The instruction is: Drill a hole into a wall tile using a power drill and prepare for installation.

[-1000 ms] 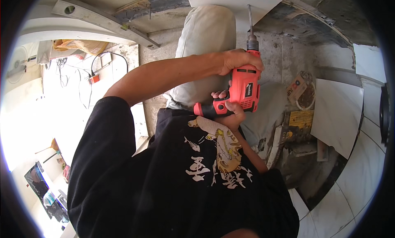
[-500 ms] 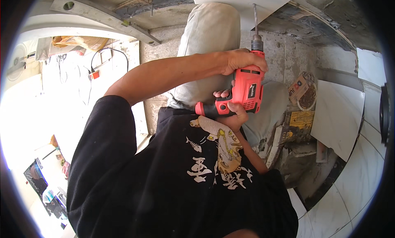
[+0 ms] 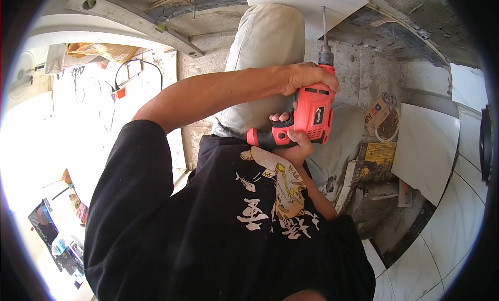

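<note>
A red and black power drill (image 3: 315,116) lies sideways across my lap, its long bit (image 3: 325,28) pointing away from me. The bit's tip overlaps a white tile (image 3: 338,2) at the far edge; whether it touches the tile I cannot tell. My left hand (image 3: 310,77) wraps round the front of the drill's body just behind the chuck (image 3: 326,56). Around the handle, close to my shirt, my right hand (image 3: 297,145) is closed, with its thumb along the near side. Part of the right forearm is hidden by the shirt.
A long metal level (image 3: 130,20) leans at the upper left. To the right are a paper bag (image 3: 382,116), a yellow-labelled box (image 3: 377,155) and a large white tile (image 3: 429,145). A cord with an orange plug block (image 3: 119,93) lies on the bright floor at left.
</note>
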Tool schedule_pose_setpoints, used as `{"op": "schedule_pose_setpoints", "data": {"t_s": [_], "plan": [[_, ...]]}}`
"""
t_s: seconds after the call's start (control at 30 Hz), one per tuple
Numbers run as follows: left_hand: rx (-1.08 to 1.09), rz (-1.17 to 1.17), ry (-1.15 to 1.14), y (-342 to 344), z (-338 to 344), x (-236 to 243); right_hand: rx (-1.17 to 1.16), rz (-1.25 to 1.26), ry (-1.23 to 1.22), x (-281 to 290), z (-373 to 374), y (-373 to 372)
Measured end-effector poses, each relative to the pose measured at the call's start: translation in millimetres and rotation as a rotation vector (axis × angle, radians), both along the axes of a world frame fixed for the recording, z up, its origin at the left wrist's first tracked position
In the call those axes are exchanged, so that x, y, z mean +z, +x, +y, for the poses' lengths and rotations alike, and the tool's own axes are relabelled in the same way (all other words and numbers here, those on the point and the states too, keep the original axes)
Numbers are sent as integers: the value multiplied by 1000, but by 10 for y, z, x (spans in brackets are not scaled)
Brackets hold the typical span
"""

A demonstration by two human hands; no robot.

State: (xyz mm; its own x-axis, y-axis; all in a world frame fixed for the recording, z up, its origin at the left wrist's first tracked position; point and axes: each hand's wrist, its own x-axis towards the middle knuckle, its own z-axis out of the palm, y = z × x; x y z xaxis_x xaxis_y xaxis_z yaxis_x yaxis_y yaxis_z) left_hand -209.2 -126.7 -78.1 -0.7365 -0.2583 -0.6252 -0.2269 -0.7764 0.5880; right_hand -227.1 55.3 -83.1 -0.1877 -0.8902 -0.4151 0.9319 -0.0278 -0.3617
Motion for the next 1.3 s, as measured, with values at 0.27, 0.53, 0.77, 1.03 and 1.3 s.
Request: {"op": "schedule_pose_setpoints", "data": {"t_s": [0.27,0.53,0.77,1.03,1.3], "plan": [[-6,6,-7,8,15,22,0,49,-10,-101,49,2],[13,9,-17,-1,-5,-11,-20,47,20,-61,2,-5],[-33,-25,-35,-68,-8,-75,-40,-7,54,11,39,-6],[-21,-19,-6,27,7,96,28,-52,88,0,46,11],[-6,-9,21,-13,-2,76,1,-52,57,-20,30,-12]]}}
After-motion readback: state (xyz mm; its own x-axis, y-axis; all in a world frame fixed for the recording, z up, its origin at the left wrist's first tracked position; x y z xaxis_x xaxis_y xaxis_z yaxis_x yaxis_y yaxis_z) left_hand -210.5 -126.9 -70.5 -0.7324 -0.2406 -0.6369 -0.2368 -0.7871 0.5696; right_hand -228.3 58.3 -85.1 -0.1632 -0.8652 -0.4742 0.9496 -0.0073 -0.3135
